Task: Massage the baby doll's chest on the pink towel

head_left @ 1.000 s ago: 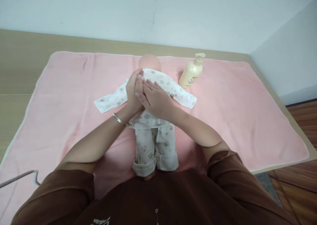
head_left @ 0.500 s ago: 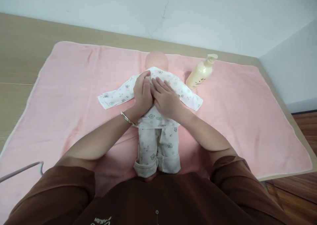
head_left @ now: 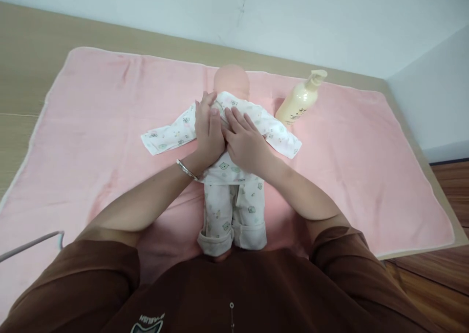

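Left hand (head_left: 209, 134) and right hand (head_left: 246, 141) meet over clothed baby doll (head_left: 229, 173)

Both hands are released, with fingers extended and neither one clenched. Left hand is tipped up on its edge, thumb raised and fingertips slightly bent; right hand slopes across beside it, palm downward, fingers a little spread. They touch near the thumbs. Whether either palm bears on the doll cannot be told from this angle.

The baby doll lies lengthwise in front of the person, its head (head_left: 230, 80) at the far end, on a pink blanket (head_left: 370, 167). It wears a white printed top (head_left: 166, 137), sleeves spread to both sides, and matching trousers (head_left: 219, 208) with turned-up cuffs.

A cream pump bottle (head_left: 297, 102) stands on the blanket near the sleeve on the right; its dark lettering is too small to read. The blanket covers much of a wooden table (head_left: 32, 74) set against a pale wall (head_left: 146, 10). A silver bracelet (head_left: 186, 169) circles the left wrist. The person wears a brown shirt (head_left: 205, 294).
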`<state>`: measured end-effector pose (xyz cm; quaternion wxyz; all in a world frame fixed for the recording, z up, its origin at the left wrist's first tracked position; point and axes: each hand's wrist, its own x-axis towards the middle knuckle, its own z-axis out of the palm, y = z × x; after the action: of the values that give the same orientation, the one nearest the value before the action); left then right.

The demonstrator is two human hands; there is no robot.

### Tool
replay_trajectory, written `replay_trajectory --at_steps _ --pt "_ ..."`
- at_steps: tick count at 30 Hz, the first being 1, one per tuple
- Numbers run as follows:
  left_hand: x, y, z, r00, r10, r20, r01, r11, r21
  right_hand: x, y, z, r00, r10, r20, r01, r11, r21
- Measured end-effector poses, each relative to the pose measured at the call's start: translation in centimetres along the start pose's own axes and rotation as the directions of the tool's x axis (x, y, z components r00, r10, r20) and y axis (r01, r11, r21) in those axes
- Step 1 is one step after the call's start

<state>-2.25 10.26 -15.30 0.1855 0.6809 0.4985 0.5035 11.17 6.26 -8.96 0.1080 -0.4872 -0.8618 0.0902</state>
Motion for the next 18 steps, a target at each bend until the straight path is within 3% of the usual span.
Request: replay_trajectory --at_steps 3,5,8,10,12,14,16,18 --pt "0.1 1.0 -0.1 0.989 -0.110 -0.104 0.101 0.991 -0.091 1.8 2.6 -0.4 0.999 -0.013 0.050 0.011 0.999 0.032" --pt "0.2 1.4 -0.2 0.989 -0.123 -0.084 0.112 0.985 -0.130 2.5 3.9 -0.5 0.996 0.082 0.027 -0.083 0.996 0.036" --pt "0.2 1.5 -0.3 0.992 -0.114 -0.055 0.104 0.983 -0.153 1.9 3.0 0.1 0.975 0.216 -0.053 -0.217 0.976 0.001" --pt "0.1 1.3 -0.3 0.993 -0.105 -0.046 0.096 0.981 -0.166 0.8 1.2 0.6 0.986 0.154 -0.061 -0.157 0.986 -0.051" --pt "0.1 1.2 -0.4 0.994 -0.101 -0.033 0.093 0.978 -0.189 0.0 -0.2 1.0 1.000 0.008 -0.028 -0.010 0.997 -0.079" --pt "0.0 1.2 -0.4 0.995 -0.097 -0.017 0.092 0.977 -0.193 0.0 -0.3 1.0 0.996 -0.085 -0.011 0.084 0.995 -0.056" --pt "-0.2 1.2 -0.4 0.996 -0.093 -0.016 0.089 0.981 -0.175 0.7 0.9 0.8 0.998 -0.050 -0.048 0.049 0.999 -0.002" --pt "-0.2 1.2 -0.3 0.996 -0.087 -0.021 0.084 0.987 -0.134 1.8 2.7 0.5 0.994 0.078 -0.075 -0.074 0.996 0.053"
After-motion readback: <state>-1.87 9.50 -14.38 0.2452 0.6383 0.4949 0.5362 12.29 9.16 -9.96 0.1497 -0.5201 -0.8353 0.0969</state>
